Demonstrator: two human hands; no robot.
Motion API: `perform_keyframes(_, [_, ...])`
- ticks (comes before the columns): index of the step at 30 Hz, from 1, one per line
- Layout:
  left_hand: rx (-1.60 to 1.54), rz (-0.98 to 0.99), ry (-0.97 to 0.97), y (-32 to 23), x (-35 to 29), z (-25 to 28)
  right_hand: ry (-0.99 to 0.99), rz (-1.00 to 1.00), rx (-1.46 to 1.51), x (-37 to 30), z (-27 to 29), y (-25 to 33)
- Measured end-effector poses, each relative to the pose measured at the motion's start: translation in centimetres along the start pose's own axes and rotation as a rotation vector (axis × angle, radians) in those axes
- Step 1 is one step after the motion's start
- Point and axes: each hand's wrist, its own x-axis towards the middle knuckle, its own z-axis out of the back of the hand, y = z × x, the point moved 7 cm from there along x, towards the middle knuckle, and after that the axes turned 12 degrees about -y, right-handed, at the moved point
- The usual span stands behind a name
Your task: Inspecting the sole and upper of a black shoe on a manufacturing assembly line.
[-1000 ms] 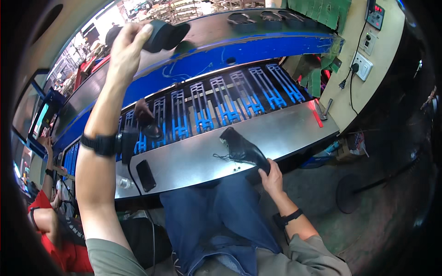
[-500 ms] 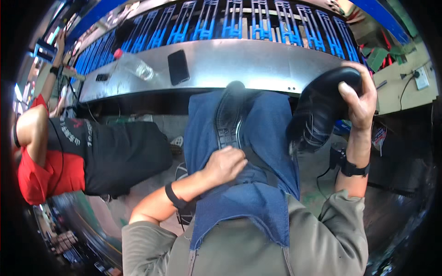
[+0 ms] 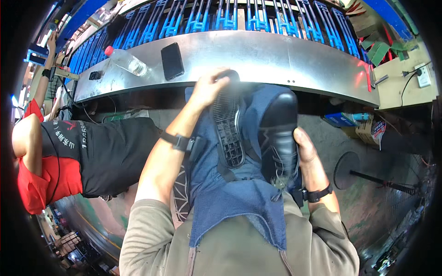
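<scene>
On my apron-covered lap lies a black rubber shoe sole point(image 3: 229, 138), its grooved tread facing up. My left hand point(image 3: 209, 89) is closed around its far end, thumb and fingers at the tip. Whether an upper is joined beneath this sole is hidden. My right hand point(image 3: 306, 145) grips a black lace-up shoe point(image 3: 280, 124) from its right side, mostly thumb showing. That shoe rests over my right thigh, toe pointing away from me, with its laces loose near my waist.
A metal bench point(image 3: 230, 55) runs across in front of my knees. On it lie a black phone point(image 3: 172, 61) and a clear bottle with a red cap point(image 3: 126, 61). Blue racks point(image 3: 225, 18) stand behind. A co-worker in a red and black top point(image 3: 60, 170) is close on my left.
My left hand has moved from the sole's near end to its far end. My right hand has brought the black shoe down and left, from beside the bench edge onto my thigh.
</scene>
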Motion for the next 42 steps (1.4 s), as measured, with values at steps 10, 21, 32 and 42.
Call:
perform_keyframes(10, [-1.124,0.214,0.16,-4.4,-8.3,5.6,-0.012,-0.359,0.248,-0.3,3.8,-4.9])
perform_keyframes(21, [-1.378,0.332,0.147,-11.5,-11.1,2.1,0.374,-0.321,0.011,-2.0,-6.6,1.7])
perform_keyframes(32, [-0.618,-0.012,0.1,-16.9,-13.4,-0.8,0.516,0.039,-0.279,-5.8,-8.7,4.1])
perform_keyframes(42, [-0.629,-0.007,0.081,-18.0,-13.8,-1.1,0.49,0.044,-0.27,-5.7,-8.4,3.8])
